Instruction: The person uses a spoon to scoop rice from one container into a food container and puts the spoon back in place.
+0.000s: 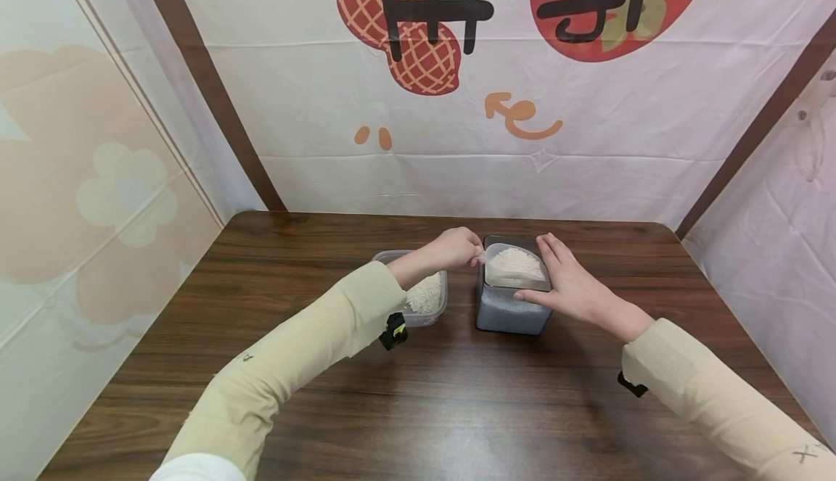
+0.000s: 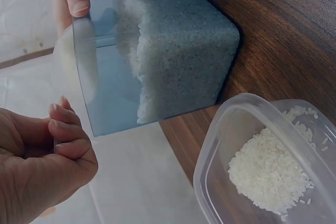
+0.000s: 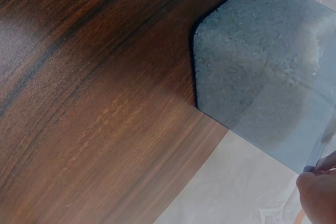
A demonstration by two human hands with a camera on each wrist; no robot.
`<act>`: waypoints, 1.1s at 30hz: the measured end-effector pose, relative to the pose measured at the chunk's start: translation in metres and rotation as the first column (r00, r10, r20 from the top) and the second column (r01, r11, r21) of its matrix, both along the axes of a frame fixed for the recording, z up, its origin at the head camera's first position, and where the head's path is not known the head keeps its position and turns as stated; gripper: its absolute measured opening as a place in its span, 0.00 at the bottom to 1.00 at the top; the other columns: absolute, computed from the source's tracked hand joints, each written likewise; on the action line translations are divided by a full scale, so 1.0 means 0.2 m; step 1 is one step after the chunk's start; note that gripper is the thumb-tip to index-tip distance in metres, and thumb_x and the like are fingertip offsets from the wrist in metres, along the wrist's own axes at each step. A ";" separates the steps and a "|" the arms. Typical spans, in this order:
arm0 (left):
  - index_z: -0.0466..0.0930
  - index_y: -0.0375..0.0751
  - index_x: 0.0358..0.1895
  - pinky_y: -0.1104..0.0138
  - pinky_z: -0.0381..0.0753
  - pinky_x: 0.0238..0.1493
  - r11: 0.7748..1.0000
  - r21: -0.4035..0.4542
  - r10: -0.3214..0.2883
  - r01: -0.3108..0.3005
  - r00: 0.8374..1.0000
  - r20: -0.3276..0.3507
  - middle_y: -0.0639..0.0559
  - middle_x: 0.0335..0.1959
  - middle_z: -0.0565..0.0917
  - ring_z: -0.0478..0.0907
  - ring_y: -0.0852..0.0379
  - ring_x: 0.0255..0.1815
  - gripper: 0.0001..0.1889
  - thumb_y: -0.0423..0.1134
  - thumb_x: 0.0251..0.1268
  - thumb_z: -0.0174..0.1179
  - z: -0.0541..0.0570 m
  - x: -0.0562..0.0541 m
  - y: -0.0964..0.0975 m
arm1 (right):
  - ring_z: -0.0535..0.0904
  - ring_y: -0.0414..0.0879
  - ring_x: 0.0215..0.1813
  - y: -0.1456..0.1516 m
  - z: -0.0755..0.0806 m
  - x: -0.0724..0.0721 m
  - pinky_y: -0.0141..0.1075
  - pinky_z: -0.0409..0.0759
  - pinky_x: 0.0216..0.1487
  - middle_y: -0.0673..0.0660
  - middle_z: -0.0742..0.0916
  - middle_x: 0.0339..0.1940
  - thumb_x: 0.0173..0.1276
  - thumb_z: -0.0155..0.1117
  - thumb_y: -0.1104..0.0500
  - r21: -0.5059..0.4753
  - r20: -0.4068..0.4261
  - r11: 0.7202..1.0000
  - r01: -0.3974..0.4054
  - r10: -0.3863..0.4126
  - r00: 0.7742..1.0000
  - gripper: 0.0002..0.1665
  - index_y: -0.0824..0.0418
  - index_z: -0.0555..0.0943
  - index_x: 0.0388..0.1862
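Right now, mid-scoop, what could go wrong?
1. The scoop holds heaped rice; if the left hand tilts it past the rim, grains may land on the table.
2. The right hand touches the tinted container near its top, so a hard push there could tip it.
3. The left sleeve crosses the open tub in the head view; a low sweep might knock it.
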State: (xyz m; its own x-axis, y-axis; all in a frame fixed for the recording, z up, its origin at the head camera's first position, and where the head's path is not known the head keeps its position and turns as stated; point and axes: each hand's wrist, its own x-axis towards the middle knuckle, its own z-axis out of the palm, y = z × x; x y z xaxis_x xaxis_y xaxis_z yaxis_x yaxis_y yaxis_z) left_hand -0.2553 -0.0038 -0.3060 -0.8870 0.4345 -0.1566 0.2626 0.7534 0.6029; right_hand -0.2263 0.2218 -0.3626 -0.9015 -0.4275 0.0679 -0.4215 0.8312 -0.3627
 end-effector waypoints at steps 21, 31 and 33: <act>0.78 0.35 0.28 0.77 0.63 0.30 1.000 0.007 -0.017 0.016 1.000 0.017 0.56 0.14 0.70 0.67 0.62 0.24 0.11 0.33 0.65 0.48 0.04 0.01 -0.01 | 0.42 0.60 0.72 0.00 -0.01 0.00 0.54 0.52 0.64 0.68 0.49 0.71 0.52 0.59 0.30 -0.008 -0.006 1.000 -0.002 0.002 1.000 0.65 0.71 0.43 0.70; 0.78 0.34 0.30 0.76 0.63 0.30 0.999 0.031 -0.014 0.013 0.999 0.029 0.57 0.13 0.69 0.66 0.62 0.24 0.10 0.34 0.65 0.49 0.05 0.02 -0.03 | 0.41 0.60 0.72 0.00 0.00 0.00 0.54 0.52 0.64 0.68 0.48 0.72 0.52 0.58 0.29 -0.006 0.004 1.000 0.000 0.000 1.000 0.65 0.71 0.43 0.70; 0.79 0.33 0.31 0.76 0.63 0.30 0.999 0.037 -0.014 0.012 0.999 0.031 0.57 0.13 0.69 0.66 0.62 0.24 0.11 0.34 0.65 0.49 0.05 0.02 -0.04 | 0.41 0.60 0.72 0.00 0.00 0.00 0.54 0.52 0.64 0.68 0.48 0.71 0.52 0.58 0.29 -0.005 0.001 1.000 -0.001 0.001 1.000 0.65 0.71 0.43 0.70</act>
